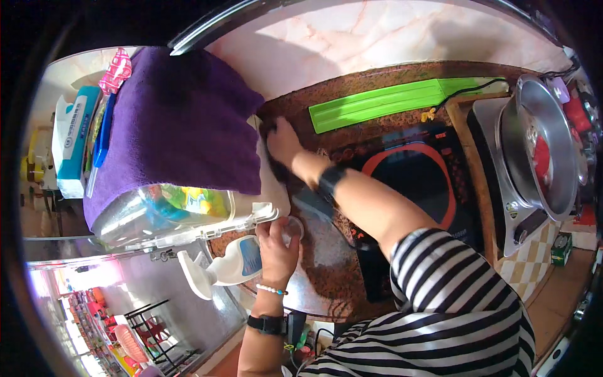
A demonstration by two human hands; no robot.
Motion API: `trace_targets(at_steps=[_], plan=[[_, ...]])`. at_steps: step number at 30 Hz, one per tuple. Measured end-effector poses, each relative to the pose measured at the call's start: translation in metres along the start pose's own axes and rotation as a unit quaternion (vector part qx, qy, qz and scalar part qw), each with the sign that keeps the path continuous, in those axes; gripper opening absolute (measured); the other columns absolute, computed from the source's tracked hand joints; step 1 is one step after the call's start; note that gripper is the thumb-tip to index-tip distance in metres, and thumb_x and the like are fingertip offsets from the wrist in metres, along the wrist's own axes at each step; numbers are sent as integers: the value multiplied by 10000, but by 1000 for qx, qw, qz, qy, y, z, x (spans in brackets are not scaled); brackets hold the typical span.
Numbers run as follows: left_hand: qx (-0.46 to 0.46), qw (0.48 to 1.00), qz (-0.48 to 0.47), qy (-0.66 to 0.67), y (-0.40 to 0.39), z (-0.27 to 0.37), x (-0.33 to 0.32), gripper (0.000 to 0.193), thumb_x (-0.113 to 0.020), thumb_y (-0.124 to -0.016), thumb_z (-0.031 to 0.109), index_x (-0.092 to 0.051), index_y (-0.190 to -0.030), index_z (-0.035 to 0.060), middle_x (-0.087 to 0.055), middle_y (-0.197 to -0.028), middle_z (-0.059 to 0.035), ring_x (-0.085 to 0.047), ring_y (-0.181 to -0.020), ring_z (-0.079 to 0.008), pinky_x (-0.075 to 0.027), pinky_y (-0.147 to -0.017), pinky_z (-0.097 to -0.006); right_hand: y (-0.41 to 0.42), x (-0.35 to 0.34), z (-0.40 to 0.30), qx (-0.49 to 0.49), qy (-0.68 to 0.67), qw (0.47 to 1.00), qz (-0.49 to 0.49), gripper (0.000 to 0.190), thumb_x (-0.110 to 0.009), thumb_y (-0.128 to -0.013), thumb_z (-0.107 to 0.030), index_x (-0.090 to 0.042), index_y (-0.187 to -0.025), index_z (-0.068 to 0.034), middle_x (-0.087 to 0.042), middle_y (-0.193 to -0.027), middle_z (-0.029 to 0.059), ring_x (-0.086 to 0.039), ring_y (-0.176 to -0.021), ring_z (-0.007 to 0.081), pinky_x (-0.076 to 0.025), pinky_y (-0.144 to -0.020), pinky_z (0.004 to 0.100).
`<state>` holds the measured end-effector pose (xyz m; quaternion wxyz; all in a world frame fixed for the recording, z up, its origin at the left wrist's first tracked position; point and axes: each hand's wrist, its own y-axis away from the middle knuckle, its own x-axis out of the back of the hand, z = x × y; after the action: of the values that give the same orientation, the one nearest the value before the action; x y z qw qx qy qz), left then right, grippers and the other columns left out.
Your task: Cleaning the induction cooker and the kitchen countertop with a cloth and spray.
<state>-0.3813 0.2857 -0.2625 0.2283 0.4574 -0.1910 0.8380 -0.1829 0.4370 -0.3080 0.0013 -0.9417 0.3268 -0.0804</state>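
A clear plastic container (113, 221) with a pale side (275, 181) stands on the countertop, draped with a purple towel (188, 122). A colourful package (193, 200) shows through its clear front. My left hand (279, 249) is at the container's near right corner, fingers bent beside a clear round plastic piece (296, 228); whether it grips either is unclear. Below that hand a white spray bottle (226, 268) with a blue label appears tilted. My right hand (284, 141) reaches along the container's right side near the wall. Its blurred fingertips are partly lost in shadow.
Under my right forearm lies a black induction cooktop (405, 184). A green plastic strip (377, 106) runs along the wall. At right, a metal bowl (541, 146) sits on a silver appliance (494, 188). A blue-and-white tissue pack (77, 141) stands left of the towel.
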Motion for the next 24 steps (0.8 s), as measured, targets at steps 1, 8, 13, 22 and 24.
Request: trace_targets(at_steps=[1,8,13,22,24], plan=[[-10,1000,1,8,-1,-2,2,413,-716,-715,63,-576,-1104,73,-486,-1086,-228,-512,-995,-413,-453,-868,-456,-15,1,-2,-13,-22,999,-30,292,-482,-815,-83,-490,-1060,76,-522,-1056,340,-505,-1030,486,-426,-905,487],[47,998,-29,-4,2,-2,10,444,-714,-709,53,-590,-1135,38,-490,-1118,-233,-512,-1032,-416,-439,-916,-443,110,33,4,66,138,961,-232,351,-478,-825,-39,-475,-1154,81,-509,-1132,333,-494,-1090,466,-415,-939,471],[50,998,-33,-5,0,3,10,452,-719,-703,52,-591,-1136,49,-499,-1118,-234,-516,-1035,-411,-440,-913,-444,116,60,15,373,434,783,-243,292,-567,-749,-97,-588,-1013,24,-577,-1002,170,-550,-1008,332,-462,-868,413],[39,999,-25,27,2,1,11,440,-728,-694,53,-580,-1107,74,-532,-1092,-228,-512,-1038,-417,-442,-900,-457,42,44,-7,204,574,735,-297,473,-470,-873,-192,-489,-1310,-14,-417,-1396,168,-335,-1329,312,-338,-1049,405],[44,999,-20,24,6,-1,12,446,-730,-692,54,-577,-1110,75,-533,-1095,-228,-512,-1039,-417,-442,-900,-459,75,55,2,233,498,777,-308,380,-484,-846,-166,-601,-1174,-13,-415,-1400,198,-447,-1249,312,-403,-1017,402]])
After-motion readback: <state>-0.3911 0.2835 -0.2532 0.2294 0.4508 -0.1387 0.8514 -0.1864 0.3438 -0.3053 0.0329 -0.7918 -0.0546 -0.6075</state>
